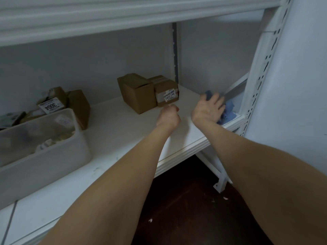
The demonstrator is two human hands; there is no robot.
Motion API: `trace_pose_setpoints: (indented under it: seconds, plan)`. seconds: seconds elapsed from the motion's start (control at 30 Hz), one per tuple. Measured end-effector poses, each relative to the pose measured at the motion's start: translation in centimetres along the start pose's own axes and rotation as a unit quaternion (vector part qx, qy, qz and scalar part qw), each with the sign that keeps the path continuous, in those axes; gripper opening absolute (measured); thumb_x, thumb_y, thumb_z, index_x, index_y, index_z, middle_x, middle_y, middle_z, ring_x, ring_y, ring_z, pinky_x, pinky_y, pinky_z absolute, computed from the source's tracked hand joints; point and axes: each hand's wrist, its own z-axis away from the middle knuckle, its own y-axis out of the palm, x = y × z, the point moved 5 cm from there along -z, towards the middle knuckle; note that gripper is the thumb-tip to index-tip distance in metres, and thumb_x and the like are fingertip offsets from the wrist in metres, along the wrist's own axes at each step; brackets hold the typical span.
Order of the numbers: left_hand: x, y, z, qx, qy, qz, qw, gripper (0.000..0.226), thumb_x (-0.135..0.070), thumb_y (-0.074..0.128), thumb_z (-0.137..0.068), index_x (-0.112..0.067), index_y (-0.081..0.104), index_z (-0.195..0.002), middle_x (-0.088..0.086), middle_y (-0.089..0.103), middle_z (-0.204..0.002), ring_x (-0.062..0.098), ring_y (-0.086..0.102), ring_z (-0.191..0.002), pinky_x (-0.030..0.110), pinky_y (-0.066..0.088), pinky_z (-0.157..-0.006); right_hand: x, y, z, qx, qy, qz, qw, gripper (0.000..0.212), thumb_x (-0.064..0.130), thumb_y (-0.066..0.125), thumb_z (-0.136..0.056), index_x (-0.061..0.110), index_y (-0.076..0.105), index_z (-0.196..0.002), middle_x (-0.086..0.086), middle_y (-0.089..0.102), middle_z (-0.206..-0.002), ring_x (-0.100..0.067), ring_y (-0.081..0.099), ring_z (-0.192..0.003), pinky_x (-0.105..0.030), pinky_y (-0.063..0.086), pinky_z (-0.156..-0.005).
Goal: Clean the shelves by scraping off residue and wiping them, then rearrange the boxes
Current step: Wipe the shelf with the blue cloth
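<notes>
forearms (pixel 247 165) over shelf (pixel 123 138) | left hand (pixel 168 116) curled, contents hidden | right hand (pixel 208 108) flat on blue cloth (pixel 229 109) | risk: wipe may bump box (pixel 166 93)

This looks like a storeroom. White metal shelving (pixel 113 131) has a slotted upright (pixel 261 82) just right of the right hand (pixel 208 110). Small cardboard boxes (pixel 139 92) with printed number labels sit just beyond the left hand (pixel 169 115), and a translucent plastic bin (pixel 44 156) stands farther left.
</notes>
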Motion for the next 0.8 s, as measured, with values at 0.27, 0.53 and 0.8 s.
trace_pose_setpoints:
  seconds: [0.27, 0.53, 0.8]
  plan:
    - [2.9, -0.4, -1.4, 0.005, -0.028, -0.012, 1.000, 0.042, -0.005, 0.041, -0.094, -0.013, 0.048, -0.135, 0.012, 0.039, -0.142, 0.027, 0.043, -0.129, 0.030, 0.035, -0.105, -1.2, 3.8, -0.8, 0.182, 0.025, -0.038, 0.982, 0.053, 0.021, 0.051, -0.095, 0.008, 0.038, -0.144, -0.018, 0.030, -0.151, -0.038, 0.025, -0.139, -0.047, 0.027, -0.113]
    - [5.8, -2.9, 2.4, 0.005, -0.058, -0.070, 0.996, 0.033, -0.020, 0.046, -0.095, -0.009, 0.058, -0.124, 0.015, 0.056, -0.129, 0.030, 0.055, -0.116, 0.033, 0.043, -0.093, 6.5, 4.4, 9.1, 0.233, -0.140, -0.110, 0.956, 0.041, 0.022, 0.050, -0.096, 0.017, 0.050, -0.137, -0.009, 0.049, -0.140, -0.027, 0.046, -0.129, -0.033, 0.039, -0.101]
    - [9.1, -4.9, 7.2, 0.081, -0.118, -0.189, 0.971, 0.024, -0.017, 0.046, -0.089, -0.011, 0.067, -0.099, 0.011, 0.065, -0.100, 0.025, 0.060, -0.090, 0.028, 0.043, -0.072, 9.0, 4.7, 13.5, 0.269, -0.179, -0.149, 0.934, 0.029, 0.023, 0.064, -0.085, 0.016, 0.064, -0.113, -0.009, 0.062, -0.119, -0.027, 0.058, -0.111, -0.027, 0.042, -0.078]
